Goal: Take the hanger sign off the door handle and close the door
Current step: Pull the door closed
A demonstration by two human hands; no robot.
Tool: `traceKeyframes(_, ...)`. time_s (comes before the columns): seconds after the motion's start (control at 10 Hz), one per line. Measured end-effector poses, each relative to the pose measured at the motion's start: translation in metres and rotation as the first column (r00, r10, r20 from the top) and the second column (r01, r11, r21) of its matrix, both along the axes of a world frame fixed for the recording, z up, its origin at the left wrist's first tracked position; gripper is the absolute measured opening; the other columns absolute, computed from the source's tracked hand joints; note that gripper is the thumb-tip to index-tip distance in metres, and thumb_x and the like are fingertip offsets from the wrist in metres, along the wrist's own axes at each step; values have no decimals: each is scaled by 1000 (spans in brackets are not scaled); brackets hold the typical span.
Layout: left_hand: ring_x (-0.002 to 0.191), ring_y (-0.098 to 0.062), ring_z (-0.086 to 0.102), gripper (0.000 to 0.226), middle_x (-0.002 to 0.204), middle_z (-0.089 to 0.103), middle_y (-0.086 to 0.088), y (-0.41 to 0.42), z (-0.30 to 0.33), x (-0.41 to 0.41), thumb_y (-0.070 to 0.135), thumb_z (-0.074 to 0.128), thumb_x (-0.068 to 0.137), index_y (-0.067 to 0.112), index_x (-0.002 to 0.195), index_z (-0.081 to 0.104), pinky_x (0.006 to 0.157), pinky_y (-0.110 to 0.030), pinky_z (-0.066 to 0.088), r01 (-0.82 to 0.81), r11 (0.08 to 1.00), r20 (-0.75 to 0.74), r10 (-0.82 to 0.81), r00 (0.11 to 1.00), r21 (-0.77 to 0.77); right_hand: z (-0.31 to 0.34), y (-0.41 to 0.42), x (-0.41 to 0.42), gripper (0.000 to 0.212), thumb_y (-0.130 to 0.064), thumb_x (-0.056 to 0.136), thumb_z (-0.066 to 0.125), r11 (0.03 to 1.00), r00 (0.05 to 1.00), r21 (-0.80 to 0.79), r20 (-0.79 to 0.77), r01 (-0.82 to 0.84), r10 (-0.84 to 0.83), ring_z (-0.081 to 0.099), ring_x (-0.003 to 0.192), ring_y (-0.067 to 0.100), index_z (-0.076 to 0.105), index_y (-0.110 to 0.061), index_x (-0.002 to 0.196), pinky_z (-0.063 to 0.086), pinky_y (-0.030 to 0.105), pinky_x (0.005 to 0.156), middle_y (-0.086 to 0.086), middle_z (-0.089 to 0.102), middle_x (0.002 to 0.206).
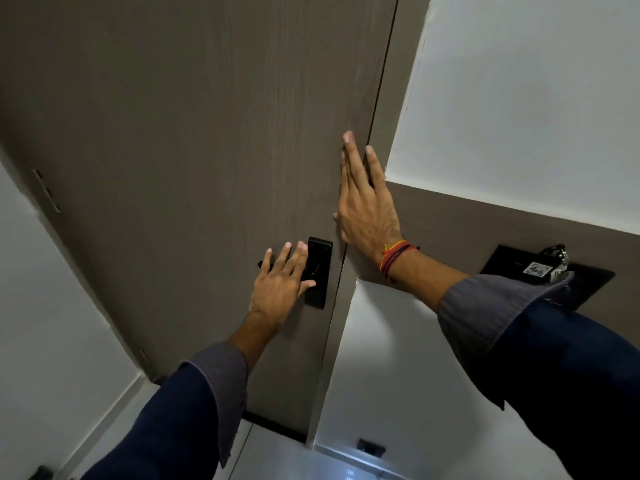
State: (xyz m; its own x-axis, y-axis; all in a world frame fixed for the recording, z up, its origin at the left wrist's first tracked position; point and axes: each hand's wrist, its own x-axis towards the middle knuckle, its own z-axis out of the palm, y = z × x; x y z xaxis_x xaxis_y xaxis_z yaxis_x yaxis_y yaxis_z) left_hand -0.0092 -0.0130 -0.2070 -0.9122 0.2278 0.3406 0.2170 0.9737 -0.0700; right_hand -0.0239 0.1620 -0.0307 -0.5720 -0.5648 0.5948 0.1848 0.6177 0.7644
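The grey-brown wooden door (194,140) sits flush in its frame (384,126). My left hand (280,285) lies over the black lever handle (260,264) beside the black lock plate (319,271), fingers spread and straight, gripping nothing. My right hand (363,206) is pressed flat on the door's edge above the lock plate, fingers stretched upward across the seam with the frame. No hanger sign is in view on the handle or in either hand.
A black wall panel (547,275) with a small label and a metal fitting is on the right, behind my right sleeve. White walls (519,98) flank the door. Hinges (46,192) show on the door's left edge. Pale floor tiles (277,455) lie below.
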Motion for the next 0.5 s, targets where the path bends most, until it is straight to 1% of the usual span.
traceKeyframes(0.1, 157, -26, 11, 78, 171, 10, -4, 3, 1, -5, 58, 27, 103, 13, 161, 1, 127, -53, 9, -22, 999, 32, 22, 999, -25, 4, -3, -3, 59, -46, 105, 51, 999, 996, -3, 84, 37, -36, 10, 165, 42, 70, 4, 129, -1, 58, 131, 35, 20, 170)
traceKeyframes(0.2, 158, -24, 11, 78, 171, 10, -2, 5, 3, -4, 58, 28, 103, 14, 161, 2, 127, -57, 10, -33, 999, 22, 33, 999, -19, 9, -6, 1, 58, -45, 106, 51, 998, 993, 1, 97, 67, -67, 10, 164, 44, 71, 6, 126, 0, 58, 131, 37, 21, 169)
traceKeyframes(0.3, 158, -23, 8, 78, 171, 7, 0, 4, 9, -3, 57, 31, 103, 15, 161, -1, 126, -57, 8, -34, 999, 62, 36, 997, -36, 13, -6, 10, 59, -45, 107, 47, 996, 989, -37, 129, 80, -74, 10, 165, 43, 68, 3, 133, -1, 57, 130, 35, 21, 170)
traceKeyframes(0.4, 158, -21, 8, 78, 171, 12, 1, -1, 23, 3, 56, 35, 103, 15, 161, 3, 126, -55, 9, 7, 999, 80, -3, 997, -49, 23, -1, 25, 74, -51, 105, 41, 994, 988, -108, 151, 33, -16, 10, 165, 40, 54, 9, 147, 6, 54, 134, 32, 24, 171)
traceKeyframes(0.5, 158, -23, 11, 76, 169, 19, -6, -4, 57, 9, 53, 38, 103, 9, 160, 14, 126, -52, 13, 34, 998, -30, -36, 999, -57, 41, 7, 41, 86, -53, 105, 38, 971, 978, -229, 176, -65, 107, 8, 166, 39, 29, 12, 160, 12, 55, 135, 32, 17, 172)
